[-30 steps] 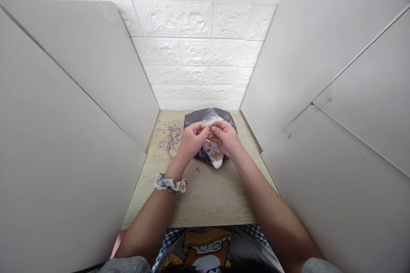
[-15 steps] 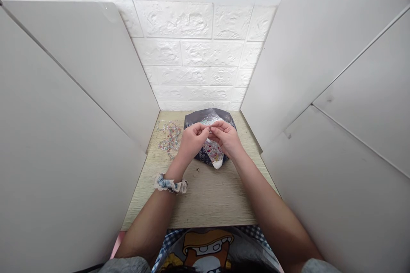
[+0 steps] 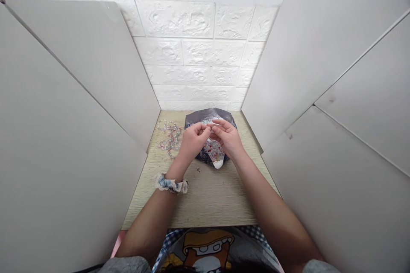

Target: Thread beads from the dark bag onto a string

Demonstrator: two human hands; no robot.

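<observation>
Beads [image 3: 214, 149] lie in the bag [image 3: 194, 117], at the far middle of the table [image 3: 218, 200], beneath both hands. The left hand [image 3: 194, 137] is curled, thumb against index finger; the right hand [image 3: 226, 136] meets it at the fingertips, its upper fingers extended. Whether either hand grips an item cannot be told; the detail is too small. Strands [image 3: 173, 135] lie left of the bag; small parts [image 3: 198, 170] lie just on its near side. Risk: a loose pinch may drop any held item among the beads, making recovery difficult. Risk: a wrist pressing the bag may tip it and spill beads.
</observation>
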